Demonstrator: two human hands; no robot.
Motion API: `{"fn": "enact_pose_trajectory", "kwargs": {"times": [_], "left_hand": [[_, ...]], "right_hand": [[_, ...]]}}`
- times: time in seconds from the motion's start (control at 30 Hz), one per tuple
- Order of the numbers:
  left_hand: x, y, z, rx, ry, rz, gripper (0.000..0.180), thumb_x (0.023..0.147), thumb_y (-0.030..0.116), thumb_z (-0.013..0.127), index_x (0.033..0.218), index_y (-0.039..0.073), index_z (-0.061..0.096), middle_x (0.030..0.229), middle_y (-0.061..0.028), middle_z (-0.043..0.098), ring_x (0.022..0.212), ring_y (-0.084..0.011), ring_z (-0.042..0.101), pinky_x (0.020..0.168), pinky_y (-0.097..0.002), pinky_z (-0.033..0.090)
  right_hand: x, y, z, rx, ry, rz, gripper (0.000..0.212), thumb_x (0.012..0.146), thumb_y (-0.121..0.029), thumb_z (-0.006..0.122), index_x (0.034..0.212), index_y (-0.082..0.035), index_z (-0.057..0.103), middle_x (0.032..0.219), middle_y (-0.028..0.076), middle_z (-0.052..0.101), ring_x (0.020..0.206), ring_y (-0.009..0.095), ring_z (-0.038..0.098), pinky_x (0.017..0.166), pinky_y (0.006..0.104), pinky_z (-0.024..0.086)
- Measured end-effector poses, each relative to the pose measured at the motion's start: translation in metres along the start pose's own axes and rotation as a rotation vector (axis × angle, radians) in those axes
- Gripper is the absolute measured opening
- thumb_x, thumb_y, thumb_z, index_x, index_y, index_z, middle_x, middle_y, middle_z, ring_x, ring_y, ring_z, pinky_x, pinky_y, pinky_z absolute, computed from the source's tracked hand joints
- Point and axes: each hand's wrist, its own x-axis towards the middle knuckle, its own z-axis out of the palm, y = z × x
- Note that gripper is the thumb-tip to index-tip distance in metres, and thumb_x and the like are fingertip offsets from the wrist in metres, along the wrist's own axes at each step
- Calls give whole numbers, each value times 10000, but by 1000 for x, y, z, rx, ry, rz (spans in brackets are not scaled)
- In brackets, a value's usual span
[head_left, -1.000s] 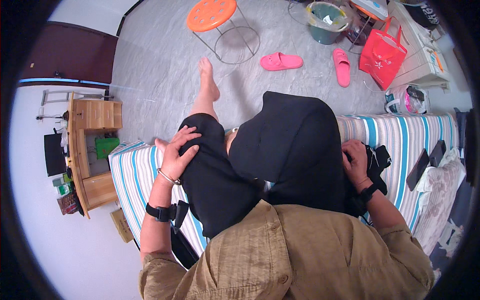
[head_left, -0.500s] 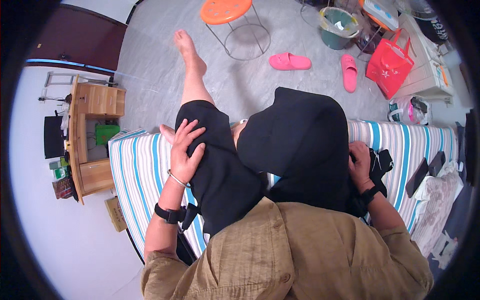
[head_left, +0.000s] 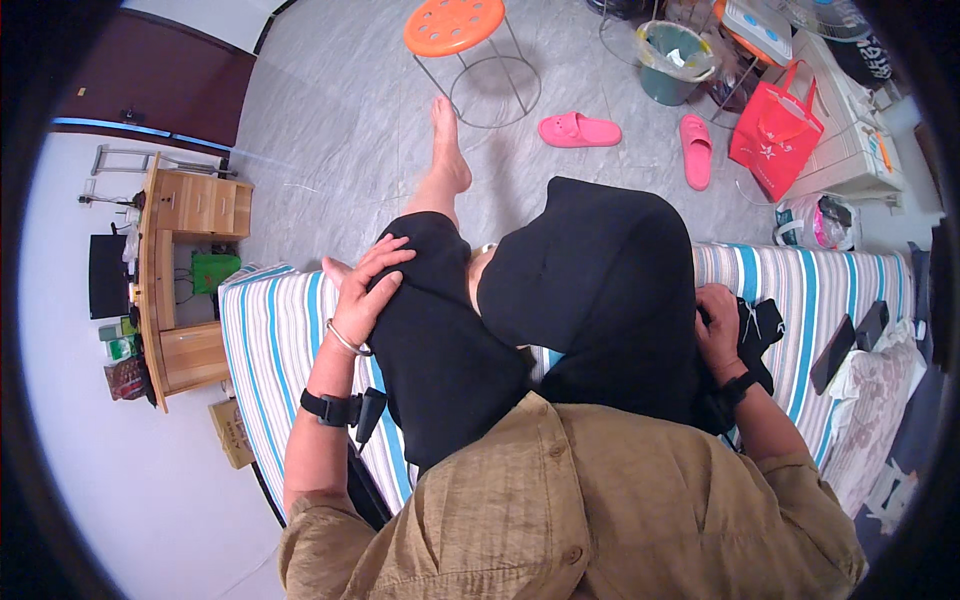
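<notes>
My left hand (head_left: pixel 370 285) lies open on the black shorts (head_left: pixel 440 320) over my left thigh, its fingers spread toward the knee. A silver bangle (head_left: pixel 347 340) circles that wrist, with a black strapped device (head_left: pixel 340 408) on the forearm. My right hand (head_left: pixel 718 325) rests on the striped bed (head_left: pixel 783 340), close against my right thigh. Its fingers bend toward the thigh and are partly hidden, so their grip cannot be read. Another black strap (head_left: pixel 738 388) goes round the right wrist. My left lower leg reaches out, its bare foot (head_left: pixel 447 140) in front of an orange stool (head_left: pixel 455 25).
Two pink slippers (head_left: pixel 580 130) lie on the grey floor. A green bucket (head_left: pixel 670 75) and a red bag (head_left: pixel 775 135) stand at the far right. On the left is a wooden desk (head_left: pixel 190 350). Two dark flat devices (head_left: pixel 833 352) and crumpled cloth (head_left: pixel 880 390) lie on the bed.
My left lower leg and foot have swung right, toward the stool. The left hand has shifted slightly on the thigh, and its forearm moved a little left. My right hand stays put.
</notes>
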Motion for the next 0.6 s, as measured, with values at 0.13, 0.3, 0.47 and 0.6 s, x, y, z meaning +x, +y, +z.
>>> {"fn": "enact_pose_trajectory", "kwargs": {"times": [0.13, 0.3, 0.47, 0.6], "left_hand": [[8, 10, -5, 5, -52, -111, 321, 930, 139, 586, 1221, 53, 692, 1395, -139, 591, 1437, -306, 394, 1204, -441, 211], [17, 0, -15, -68, -101, -121, 312, 942, 146, 586, 1217, 50, 695, 1390, -137, 596, 1427, -293, 408, 1204, -428, 204], [25, -3, -14, -103, -128, -140, 302, 942, 141, 594, 1211, 51, 700, 1396, -139, 594, 1415, -289, 424, 1198, -423, 211], [21, -1, -4, -70, -81, -134, 296, 933, 132, 606, 1202, 57, 703, 1379, -134, 605, 1413, -301, 426, 1196, -448, 219]], "right_hand": [[0, 1, -1, 2, 6, -6, 80, 810, -90, 707, 861, -82, 645, 925, 87, 660, 967, 304, 615, 894, 409, 445], [1, 3, -2, 5, -4, 18, 90, 795, -92, 712, 861, -75, 653, 938, 87, 666, 987, 308, 612, 898, 411, 445], [2, 4, -3, 18, -17, 24, 103, 785, -90, 715, 865, -72, 652, 938, 82, 667, 994, 307, 609, 897, 413, 445], [3, 4, -2, 15, -22, 13, 106, 783, -79, 713, 864, -74, 644, 927, 79, 661, 980, 308, 608, 888, 414, 443]]}}
